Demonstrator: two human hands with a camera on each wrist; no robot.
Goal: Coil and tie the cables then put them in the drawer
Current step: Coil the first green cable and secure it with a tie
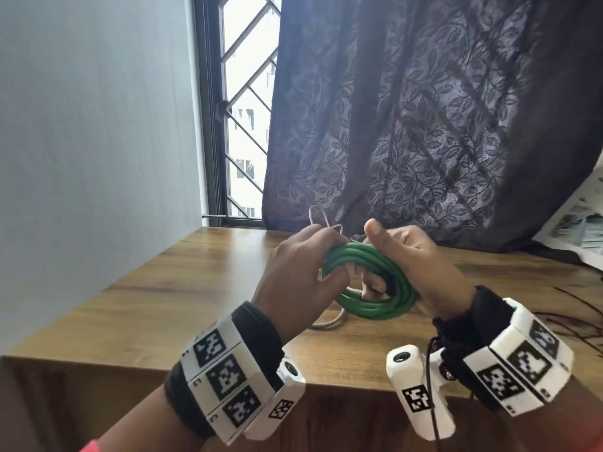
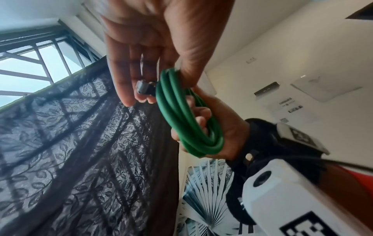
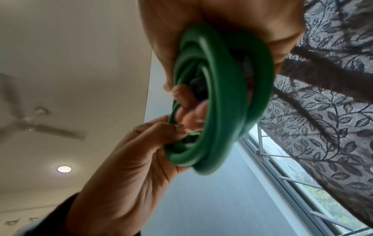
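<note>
A green cable (image 1: 378, 313) wound into a coil of several loops hangs between both hands above the wooden table (image 1: 195, 305). My left hand (image 1: 313, 256) grips the coil's left side, thumb pressed on the loops (image 2: 177, 102), with a grey plug end (image 2: 143, 87) at its fingertips. My right hand (image 1: 391, 262) holds the right side, its fingers curled through the coil (image 3: 222, 95) and its thumb sticking up. A white cable (image 1: 326, 322) lies loose on the table under the hands. No drawer is in view.
A dark leaf-patterned curtain (image 1: 424, 125) hangs behind the table, with a barred window (image 1: 241, 125) to its left and a pale wall further left. Printed papers (image 1: 580, 230) lie at the far right, and thin black wires (image 1: 580, 314) run over the table's right side.
</note>
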